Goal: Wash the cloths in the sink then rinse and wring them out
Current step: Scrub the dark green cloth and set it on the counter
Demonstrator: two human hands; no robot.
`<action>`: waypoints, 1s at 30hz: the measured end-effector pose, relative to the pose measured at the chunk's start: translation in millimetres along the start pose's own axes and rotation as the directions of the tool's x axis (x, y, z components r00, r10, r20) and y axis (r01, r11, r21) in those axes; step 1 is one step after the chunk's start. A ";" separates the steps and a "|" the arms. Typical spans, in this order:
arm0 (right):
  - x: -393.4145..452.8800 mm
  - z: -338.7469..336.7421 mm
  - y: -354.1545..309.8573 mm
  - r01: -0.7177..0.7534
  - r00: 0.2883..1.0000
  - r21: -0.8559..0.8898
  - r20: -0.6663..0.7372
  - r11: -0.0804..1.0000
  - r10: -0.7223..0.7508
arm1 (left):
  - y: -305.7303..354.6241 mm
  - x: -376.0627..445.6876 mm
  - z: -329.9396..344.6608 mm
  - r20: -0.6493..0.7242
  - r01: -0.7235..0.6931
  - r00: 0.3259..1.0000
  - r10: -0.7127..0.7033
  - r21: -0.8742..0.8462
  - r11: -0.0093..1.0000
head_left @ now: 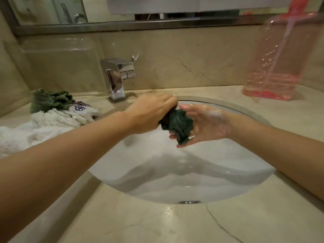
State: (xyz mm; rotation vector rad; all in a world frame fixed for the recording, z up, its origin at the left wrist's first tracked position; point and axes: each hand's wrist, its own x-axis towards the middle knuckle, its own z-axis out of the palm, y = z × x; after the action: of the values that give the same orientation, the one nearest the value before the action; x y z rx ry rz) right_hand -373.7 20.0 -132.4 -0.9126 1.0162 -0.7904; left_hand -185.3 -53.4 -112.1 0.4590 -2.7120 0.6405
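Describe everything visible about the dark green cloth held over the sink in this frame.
The dark green cloth is a small, wet-looking terry-like rag bunched into a crumpled wad with deep folds. It hangs in the air above the white oval sink basin, not touching it. The left hand grips its upper end, fingers curled round it, while the soapy right hand cups it from the side and below, fingers fairly straight. Its lowest tip points down. No water can be seen running over it.
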 end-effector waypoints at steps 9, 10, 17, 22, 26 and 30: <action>17.7 28.3 8.7 -0.262 0.957 -0.823 -0.290 0.504 0.024 | 29.4 -1.1 6.7 0.309 0.000 0.949 -0.065 0.207 0.978; 22.9 32.9 10.3 -0.298 0.929 -0.890 -0.354 0.345 -0.109 | 33.7 -0.7 10.0 0.370 0.133 0.909 -0.190 0.177 0.975; 48.7 41.0 -0.1 -0.355 0.794 -0.842 -0.042 -0.407 -0.606 | 25.8 -3.7 24.4 0.639 0.764 0.643 -0.423 -0.574 0.293; 77.8 37.8 -12.0 -0.312 0.636 -0.812 0.208 -0.493 -0.744 | 0.6 -14.5 20.6 0.736 0.706 0.635 -0.233 -0.676 -0.210; 100.2 37.3 -20.2 -0.200 0.544 -0.839 0.334 -0.506 -0.769 | -14.1 -22.3 21.7 0.701 0.662 0.632 -0.332 -0.710 -0.240; 114.2 49.3 -32.6 -0.205 0.568 -0.847 0.305 -0.490 -0.765 | -19.7 -21.7 29.8 0.616 0.637 0.525 -0.587 -0.742 -0.209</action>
State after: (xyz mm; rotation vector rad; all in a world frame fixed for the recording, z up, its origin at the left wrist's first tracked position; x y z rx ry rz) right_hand -294.0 -80.9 -131.1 -3.0478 2.1221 -0.6073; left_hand -165.2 -79.3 -138.1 1.2604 -1.7563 -1.3743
